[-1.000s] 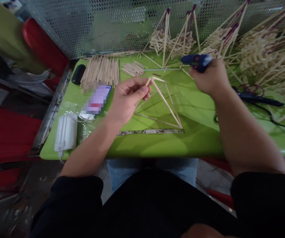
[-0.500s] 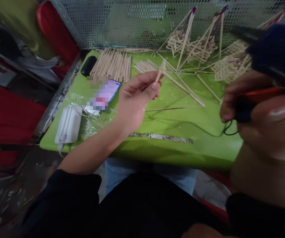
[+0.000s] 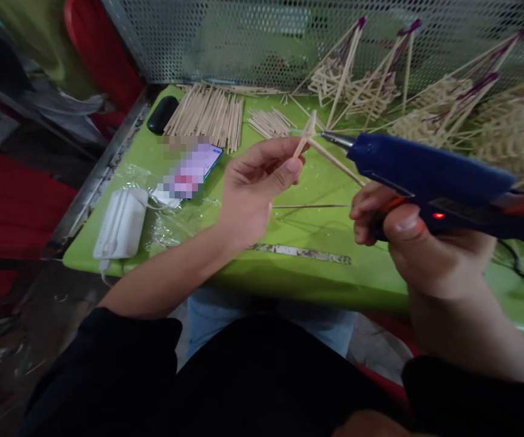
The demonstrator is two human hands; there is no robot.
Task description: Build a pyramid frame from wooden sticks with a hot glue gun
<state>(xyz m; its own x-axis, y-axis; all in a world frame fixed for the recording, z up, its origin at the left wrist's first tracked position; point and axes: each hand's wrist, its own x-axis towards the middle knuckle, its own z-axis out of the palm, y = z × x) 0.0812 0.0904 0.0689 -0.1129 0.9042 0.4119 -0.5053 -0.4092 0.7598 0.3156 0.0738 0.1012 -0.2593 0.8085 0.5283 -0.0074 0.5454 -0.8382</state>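
My left hand (image 3: 248,194) pinches the stick frame (image 3: 309,136) above the desk (image 3: 289,273) middle. My right hand (image 3: 421,249) grips the glue gun (image 3: 430,179) near the front edge. Stick piles (image 3: 207,115) crowd the back edge.

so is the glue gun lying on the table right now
No, the right hand holds the glue gun up, its nozzle near the stick frame.

The glue gun (image 3: 430,176) was matt blue plastic with a metal nozzle; the sticks (image 3: 207,115) were pale bare wood; the worktop (image 3: 316,230) was smooth, slightly glossy green.
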